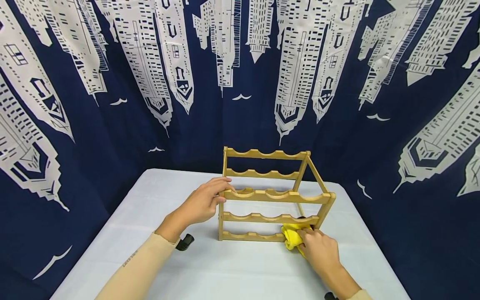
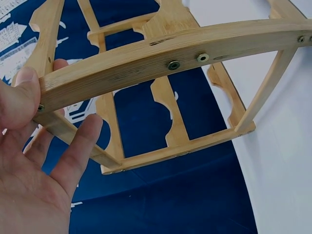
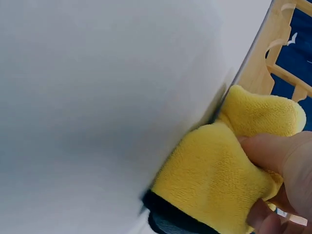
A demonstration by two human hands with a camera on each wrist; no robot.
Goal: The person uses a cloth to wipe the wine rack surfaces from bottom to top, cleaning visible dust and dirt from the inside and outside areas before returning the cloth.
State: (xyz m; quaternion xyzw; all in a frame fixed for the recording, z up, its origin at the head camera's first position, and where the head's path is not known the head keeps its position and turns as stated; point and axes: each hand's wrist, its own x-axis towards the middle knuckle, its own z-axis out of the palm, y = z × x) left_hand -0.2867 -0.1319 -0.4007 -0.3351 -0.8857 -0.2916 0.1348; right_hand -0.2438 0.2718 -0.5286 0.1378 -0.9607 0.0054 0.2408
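Note:
A light wooden wine rack (image 1: 277,196) with scalloped rails stands on the table. My left hand (image 1: 206,200) holds its upper front left corner. In the left wrist view, the thumb of that hand (image 2: 34,146) lies against the end of a wooden bar, and the other fingers reach behind and below it. With my right hand (image 1: 320,250) I grip a bunched yellow cloth (image 1: 290,235) at the lower front right of the rack. Seen from the right wrist, the plush cloth (image 3: 209,170) has a dark edge and covers part of the bottom rail.
A white cover lies over the table (image 1: 240,271). Behind and beside it hangs a dark blue curtain (image 1: 240,121) with white city buildings printed upside down. A small black object (image 1: 185,242) sits at the left wrist.

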